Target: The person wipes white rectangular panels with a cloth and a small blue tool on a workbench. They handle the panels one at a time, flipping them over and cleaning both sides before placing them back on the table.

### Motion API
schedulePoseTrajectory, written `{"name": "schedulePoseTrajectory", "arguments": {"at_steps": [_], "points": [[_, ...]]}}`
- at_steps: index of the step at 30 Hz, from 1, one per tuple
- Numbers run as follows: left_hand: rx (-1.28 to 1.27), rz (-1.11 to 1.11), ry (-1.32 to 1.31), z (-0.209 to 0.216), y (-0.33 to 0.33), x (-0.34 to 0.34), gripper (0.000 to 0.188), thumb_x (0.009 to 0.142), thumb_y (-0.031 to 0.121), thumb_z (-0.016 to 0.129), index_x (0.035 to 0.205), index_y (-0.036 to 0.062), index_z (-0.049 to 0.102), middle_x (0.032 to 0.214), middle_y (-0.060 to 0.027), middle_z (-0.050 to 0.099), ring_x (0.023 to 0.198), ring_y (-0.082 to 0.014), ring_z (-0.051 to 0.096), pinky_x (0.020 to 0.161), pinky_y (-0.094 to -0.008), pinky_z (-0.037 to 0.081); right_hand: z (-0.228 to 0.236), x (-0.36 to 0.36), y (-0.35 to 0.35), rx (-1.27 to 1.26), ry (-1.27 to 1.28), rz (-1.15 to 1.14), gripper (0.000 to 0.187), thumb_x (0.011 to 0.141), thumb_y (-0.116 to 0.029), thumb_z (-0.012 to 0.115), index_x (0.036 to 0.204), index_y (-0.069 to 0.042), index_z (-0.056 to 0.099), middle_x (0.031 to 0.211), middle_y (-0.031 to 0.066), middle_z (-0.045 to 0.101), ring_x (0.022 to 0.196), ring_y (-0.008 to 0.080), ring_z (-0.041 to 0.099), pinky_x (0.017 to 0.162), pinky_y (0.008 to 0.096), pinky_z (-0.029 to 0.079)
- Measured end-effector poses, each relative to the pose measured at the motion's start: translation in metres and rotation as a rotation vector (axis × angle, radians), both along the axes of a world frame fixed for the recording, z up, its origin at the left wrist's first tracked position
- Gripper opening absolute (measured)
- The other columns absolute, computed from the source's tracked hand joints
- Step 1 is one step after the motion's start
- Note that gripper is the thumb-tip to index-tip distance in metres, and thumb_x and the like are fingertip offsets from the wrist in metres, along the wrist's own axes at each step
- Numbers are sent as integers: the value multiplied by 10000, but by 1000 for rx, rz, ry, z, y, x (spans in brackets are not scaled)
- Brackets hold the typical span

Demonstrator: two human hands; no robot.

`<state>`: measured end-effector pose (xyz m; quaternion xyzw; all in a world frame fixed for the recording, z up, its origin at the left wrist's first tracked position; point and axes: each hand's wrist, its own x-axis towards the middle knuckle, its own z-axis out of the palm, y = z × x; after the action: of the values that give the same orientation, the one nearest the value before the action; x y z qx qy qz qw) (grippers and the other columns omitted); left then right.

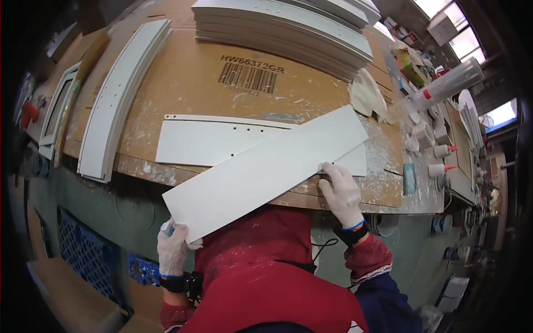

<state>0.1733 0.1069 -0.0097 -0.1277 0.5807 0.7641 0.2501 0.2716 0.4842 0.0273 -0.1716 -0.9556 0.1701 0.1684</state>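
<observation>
A plain white panel [266,169] lies slantwise above the bench edge, its left end low and near me, its right end raised farther off. My left hand [173,248], in a white knit glove, is closed on the panel's near left corner; a small pale bluish thing shows by its fingers, too small to name. My right hand [341,194], gloved alike, pinches the lower long edge toward the right end. Beneath lies a second white panel [194,141] with small dark holes and a groove along its far edge, partly hidden by the first.
Cardboard [311,91] covers the bench. White panels are stacked at the back [277,28] and left [119,100]. On the right are a crumpled white glove [366,95], a clear plastic tube [452,80], red-tipped bottles [438,170] and a blue pad [409,178]. A blue crate [83,250] stands below left.
</observation>
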Motion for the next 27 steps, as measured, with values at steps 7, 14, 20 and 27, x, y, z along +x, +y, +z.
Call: {"name": "schedulePoseTrajectory", "arguments": {"at_steps": [7,14,20,27], "points": [[-22,-3,41,2,-3,2,210,908,119,545,1020,-57,548,781,-126,635,555,-177,616,464,-292,521,20,-27,71,-65,24,89,218,867,-192,620,1054,-84,649,959,138,647,879,308,625,764,386,499],[-86,47,28,-11,-12,3,214,906,123,557,1029,-52,550,800,-148,647,576,-200,639,462,-294,537,26,-181,57,317,-316,545,165,836,-161,606,973,-81,650,963,138,640,931,314,629,753,388,525],[-29,42,10,0,-4,6,246,895,128,588,1047,-60,544,821,-168,656,609,-228,669,477,-307,576,6,-215,45,473,-568,632,149,828,-163,579,941,-75,620,994,109,616,988,296,599,813,401,512],[-47,56,1,6,0,5,241,896,114,574,1057,-64,544,841,-161,657,616,-219,675,496,-304,593,6,-210,40,346,-574,540,168,783,-79,618,934,-37,680,1014,169,654,970,340,634,788,415,536]]}}
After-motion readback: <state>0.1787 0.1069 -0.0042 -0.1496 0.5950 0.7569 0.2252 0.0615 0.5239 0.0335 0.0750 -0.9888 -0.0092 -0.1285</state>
